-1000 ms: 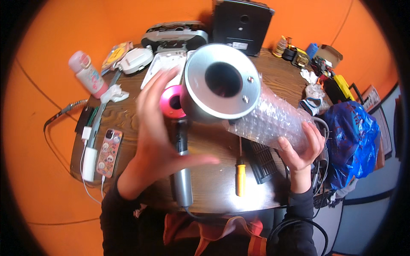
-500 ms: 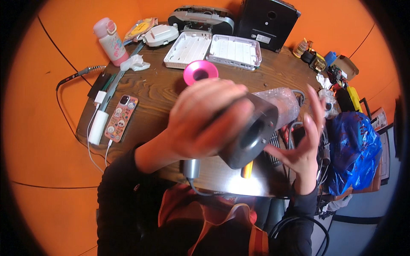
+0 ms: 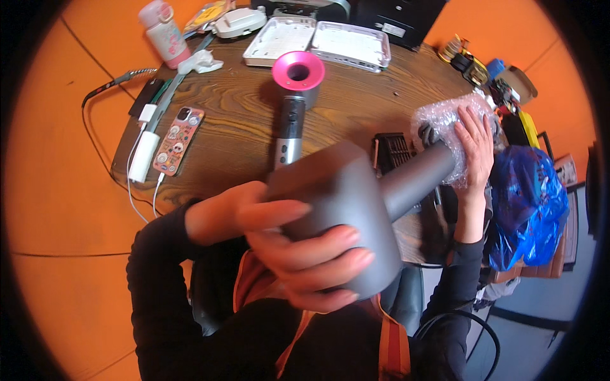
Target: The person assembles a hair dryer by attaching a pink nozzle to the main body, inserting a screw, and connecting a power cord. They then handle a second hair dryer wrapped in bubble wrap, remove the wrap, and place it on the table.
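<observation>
Left fingers [image 3: 318,254] now grip the dryer [image 3: 337,197] head; right fingers [image 3: 473,136] grip its wrap [image 3: 438,120], pulled back off the handle.

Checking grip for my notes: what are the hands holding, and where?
A grey hair dryer: left hand around its barrel head, right hand on the bubble-wrapped handle end.

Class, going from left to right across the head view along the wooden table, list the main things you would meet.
White charger block → sticker-covered phone → pink-ringed hair dryer lying on the table → bubble wrap in the right hand → blue plastic bag.
</observation>
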A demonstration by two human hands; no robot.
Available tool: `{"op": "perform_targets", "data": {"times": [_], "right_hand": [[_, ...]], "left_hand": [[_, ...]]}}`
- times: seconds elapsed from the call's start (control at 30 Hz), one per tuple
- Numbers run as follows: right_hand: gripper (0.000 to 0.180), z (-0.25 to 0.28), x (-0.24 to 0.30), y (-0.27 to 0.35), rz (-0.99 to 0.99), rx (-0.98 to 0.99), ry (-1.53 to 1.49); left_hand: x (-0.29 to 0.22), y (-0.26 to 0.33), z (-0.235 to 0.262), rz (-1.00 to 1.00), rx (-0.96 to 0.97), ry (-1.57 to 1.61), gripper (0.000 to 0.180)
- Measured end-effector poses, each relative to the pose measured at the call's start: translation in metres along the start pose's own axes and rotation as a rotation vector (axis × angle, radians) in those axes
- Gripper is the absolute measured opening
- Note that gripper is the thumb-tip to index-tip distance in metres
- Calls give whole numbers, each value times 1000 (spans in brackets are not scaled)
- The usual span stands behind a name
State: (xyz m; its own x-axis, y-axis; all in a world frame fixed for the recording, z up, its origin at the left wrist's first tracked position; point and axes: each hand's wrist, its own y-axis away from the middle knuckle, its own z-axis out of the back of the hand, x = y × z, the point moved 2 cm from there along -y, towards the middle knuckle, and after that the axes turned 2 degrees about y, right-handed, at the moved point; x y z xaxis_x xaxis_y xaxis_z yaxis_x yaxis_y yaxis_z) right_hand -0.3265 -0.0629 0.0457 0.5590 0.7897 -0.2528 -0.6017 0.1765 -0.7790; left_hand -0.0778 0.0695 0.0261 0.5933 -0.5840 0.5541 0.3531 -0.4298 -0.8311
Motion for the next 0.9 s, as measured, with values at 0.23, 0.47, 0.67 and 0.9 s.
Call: {"op": "perform_targets", "data": {"times": [0.23, 0.47, 0.67, 0.9], "right_hand": [[30, 19, -5, -9, -13, 52, 196], [33, 38, 20, -23, -45, 167, 303], [32, 57, 45, -24, -83, 216, 374], [32, 59, 57, -21, -96, 196, 408]], "left_hand": [[15, -13, 15, 351, 200, 72, 59], [62, 4, 30, 950, 423, 223, 95], [75, 19, 38, 1118, 468, 362, 113], [77, 17, 38, 1060, 451, 412, 114]]}}
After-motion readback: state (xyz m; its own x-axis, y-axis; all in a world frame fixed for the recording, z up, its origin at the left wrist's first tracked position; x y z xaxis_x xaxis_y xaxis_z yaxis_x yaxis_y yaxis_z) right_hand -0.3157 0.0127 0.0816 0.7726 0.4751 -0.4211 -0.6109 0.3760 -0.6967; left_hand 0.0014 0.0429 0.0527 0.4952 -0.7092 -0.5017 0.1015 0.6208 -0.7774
